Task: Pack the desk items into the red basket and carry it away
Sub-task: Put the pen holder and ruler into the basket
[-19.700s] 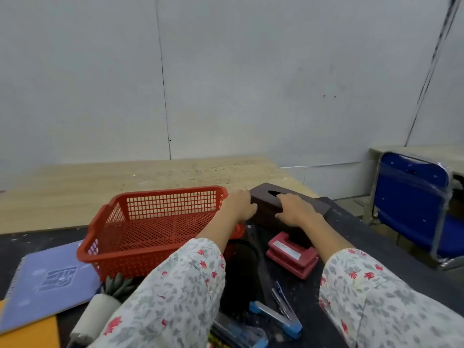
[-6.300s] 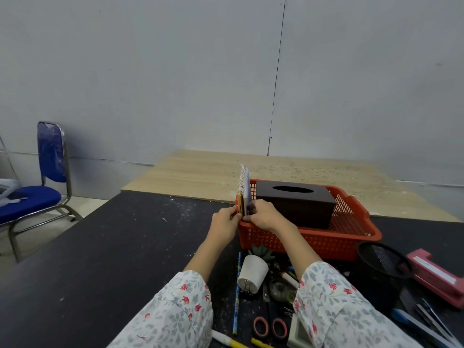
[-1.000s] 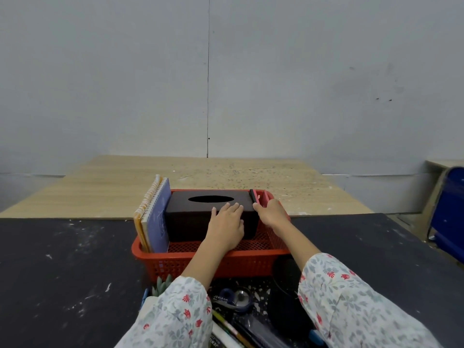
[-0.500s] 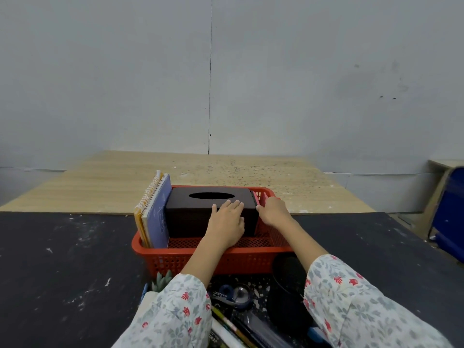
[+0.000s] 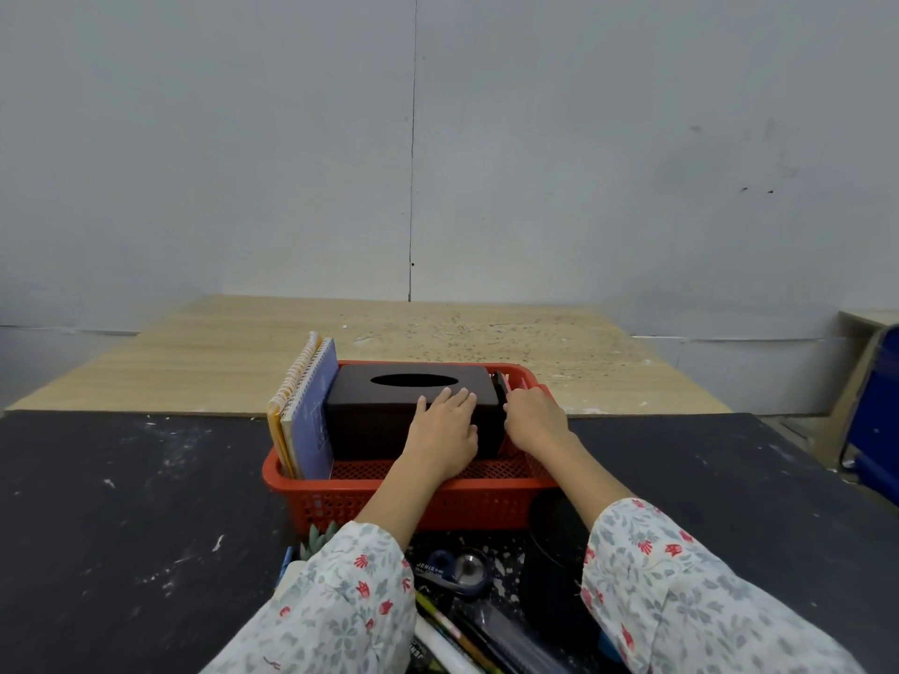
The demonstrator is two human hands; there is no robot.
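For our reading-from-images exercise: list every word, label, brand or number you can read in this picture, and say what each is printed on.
"JENIA": white letters on the blue tape dispenser lying on the black desk in front of the red basket.
Blue notebook cover: a pale mark, too blurred to read.
Pencils at the bottom edge: print too small to read.

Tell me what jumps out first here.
The red basket at the centre of the black desk, holding a dark tissue box with spiral notebooks upright on its left. The left hand lies flat on the box; the right hand is at the basket's right end.
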